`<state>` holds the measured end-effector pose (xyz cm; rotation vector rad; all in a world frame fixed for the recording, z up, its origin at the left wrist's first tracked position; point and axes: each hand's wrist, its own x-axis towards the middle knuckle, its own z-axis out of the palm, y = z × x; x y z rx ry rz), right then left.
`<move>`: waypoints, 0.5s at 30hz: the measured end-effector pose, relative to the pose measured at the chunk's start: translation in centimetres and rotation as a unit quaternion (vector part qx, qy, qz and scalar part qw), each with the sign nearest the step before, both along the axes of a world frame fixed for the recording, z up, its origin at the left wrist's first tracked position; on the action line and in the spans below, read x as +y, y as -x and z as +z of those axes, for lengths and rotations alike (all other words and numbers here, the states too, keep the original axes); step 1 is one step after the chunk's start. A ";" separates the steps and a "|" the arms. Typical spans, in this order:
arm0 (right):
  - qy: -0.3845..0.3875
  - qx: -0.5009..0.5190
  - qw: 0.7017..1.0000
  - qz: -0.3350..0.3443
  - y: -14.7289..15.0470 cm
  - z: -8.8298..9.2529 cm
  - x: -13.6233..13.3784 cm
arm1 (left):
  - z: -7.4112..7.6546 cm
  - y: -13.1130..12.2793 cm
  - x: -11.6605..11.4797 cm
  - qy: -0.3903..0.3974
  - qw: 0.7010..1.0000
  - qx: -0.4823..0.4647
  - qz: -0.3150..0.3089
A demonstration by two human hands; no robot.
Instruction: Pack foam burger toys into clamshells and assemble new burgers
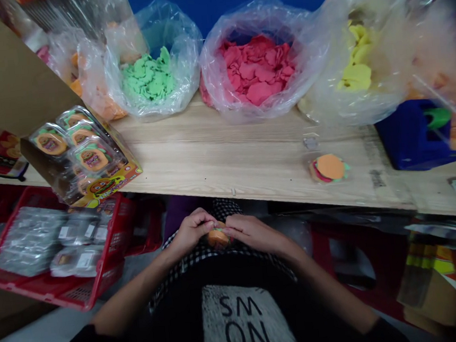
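In my lap, below the table's front edge, both hands hold a small toy hamburger [218, 239] with an orange bun and a printed face side. My left hand [193, 230] pinches its upper left edge between thumb and fingers. From the other side my right hand [253, 232] grips the right edge, fingers curled. Whether a clear plastic shell surrounds this hamburger is too small to tell. Another toy hamburger [330, 168], with orange, red and green layers, lies on the table to the right in what looks like clear plastic.
Open bags of green pieces [150, 76], red pieces [259, 70] and yellow pieces [356, 64] line the back of the wooden table [211, 156]. A display box [113, 183] of packed hamburgers stands left, above a red crate [98, 283] of clear packs. A blue tape dispenser [404, 137] sits right.
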<state>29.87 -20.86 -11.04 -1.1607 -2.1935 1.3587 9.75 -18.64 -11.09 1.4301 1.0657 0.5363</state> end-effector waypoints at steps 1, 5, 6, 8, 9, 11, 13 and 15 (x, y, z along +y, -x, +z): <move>0.001 0.010 1.000 0.004 -0.2 -0.1 0.0 | -0.1 -0.1 0.0 0.005 1.000 -0.002 0.004; 0.049 0.076 0.993 -0.073 -1.0 -1.3 -0.7 | -0.6 -0.8 -0.7 0.047 0.998 -0.029 0.028; 0.065 0.097 0.986 -0.122 -1.1 -1.7 -0.9 | -0.8 -1.1 -1.0 0.072 0.995 -0.057 0.037; 0.097 0.135 0.958 -0.232 -1.0 -2.5 -1.4 | -1.1 -1.9 -1.4 0.135 0.980 -0.132 0.068; 0.108 0.150 0.943 -0.277 -0.9 -2.8 -1.6 | -1.1 -2.3 -1.4 0.162 0.968 -0.164 0.094; 0.119 0.165 0.928 -0.312 -0.7 -3.0 -1.9 | -0.8 -2.9 -1.0 0.186 0.952 -0.194 0.147; 0.115 0.148 0.944 -0.273 -0.8 -2.5 -1.8 | 0.2 -2.9 0.1 0.172 0.957 -0.179 0.148; 0.093 0.107 0.962 -0.235 -1.1 -1.5 -1.5 | 1.7 -2.4 1.4 0.132 0.982 -0.119 0.069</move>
